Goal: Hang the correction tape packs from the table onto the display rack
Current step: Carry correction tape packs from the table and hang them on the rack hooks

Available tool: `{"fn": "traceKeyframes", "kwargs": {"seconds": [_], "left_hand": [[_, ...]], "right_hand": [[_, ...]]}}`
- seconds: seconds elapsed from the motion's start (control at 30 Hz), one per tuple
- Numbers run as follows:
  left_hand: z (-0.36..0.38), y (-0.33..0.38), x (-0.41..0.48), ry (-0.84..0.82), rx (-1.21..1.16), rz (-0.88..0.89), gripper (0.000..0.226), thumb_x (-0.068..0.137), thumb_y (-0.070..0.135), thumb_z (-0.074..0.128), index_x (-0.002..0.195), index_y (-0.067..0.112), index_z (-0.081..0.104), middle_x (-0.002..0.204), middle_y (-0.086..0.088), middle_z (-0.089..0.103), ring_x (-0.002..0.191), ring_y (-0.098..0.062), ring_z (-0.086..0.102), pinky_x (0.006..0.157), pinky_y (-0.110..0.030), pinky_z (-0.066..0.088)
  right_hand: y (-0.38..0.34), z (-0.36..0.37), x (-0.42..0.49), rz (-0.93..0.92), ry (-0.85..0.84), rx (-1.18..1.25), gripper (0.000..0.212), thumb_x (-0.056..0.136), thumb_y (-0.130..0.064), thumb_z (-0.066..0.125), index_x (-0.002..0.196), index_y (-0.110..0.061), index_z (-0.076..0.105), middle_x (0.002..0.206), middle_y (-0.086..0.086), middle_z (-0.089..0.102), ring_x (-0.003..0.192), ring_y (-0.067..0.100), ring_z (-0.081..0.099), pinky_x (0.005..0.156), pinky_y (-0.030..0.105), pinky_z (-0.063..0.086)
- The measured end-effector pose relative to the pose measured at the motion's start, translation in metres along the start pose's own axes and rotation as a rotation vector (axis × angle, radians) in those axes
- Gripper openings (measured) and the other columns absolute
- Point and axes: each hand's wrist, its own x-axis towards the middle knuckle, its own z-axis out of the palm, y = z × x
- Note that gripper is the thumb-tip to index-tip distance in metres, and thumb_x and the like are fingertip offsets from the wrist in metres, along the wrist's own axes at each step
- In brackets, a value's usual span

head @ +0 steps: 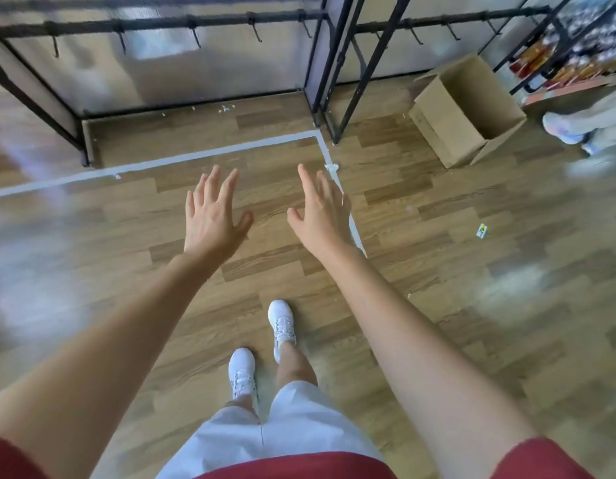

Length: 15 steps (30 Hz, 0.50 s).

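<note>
Head view: display rack (154, 24), black bar w/ bare hooks (195, 38), runs across top of frame. Left hand (213, 216) and right hand (322, 216) are both held out below and in front of the rack, fingers spread, nothing in either; open cardboard box (434, 133) on floor to the rack's right. Correction tape packs and table not in view, none on the hooks; handling est.: carded packs prob. light, stiff-backed, a bit slick, so pinch the card edge just under the hang hole, leaving the hole free for the hook.

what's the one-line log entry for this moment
left grip: open, empty | right grip: open, empty | display rack: visible hooks bare | packs: not in view
</note>
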Motion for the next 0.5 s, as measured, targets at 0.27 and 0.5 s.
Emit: {"fn": "traceKeyframes", "kwargs": {"seconds": [0.27,0.5], "left_hand": [[0.021,-0.002,-0.105,0.022,-0.024,-0.132,0.065,0.094,0.031,0.052,0.150,0.020,0.022,0.159,-0.009,0.011,0.147,-0.028,0.006,0.118,-0.044,0.004],[0.065,0.020,-0.197,0.089,-0.044,-0.283,0.066,0.092,0.031,0.054,0.150,0.021,0.023,0.159,-0.010,0.013,0.146,-0.029,0.008,0.118,-0.045,0.007]], "right_hand": [[0.012,0.021,-0.084,-0.114,-0.051,0.001,0.067,0.095,-0.030,0.050,0.151,-0.024,0.013,0.156,0.014,0.016,0.144,0.029,0.014,0.115,0.047,0.014],[0.047,0.039,-0.153,-0.233,-0.158,-0.059,0.068,0.095,-0.031,0.051,0.151,-0.024,0.013,0.156,0.013,0.017,0.143,0.029,0.016,0.115,0.047,0.015]]}}
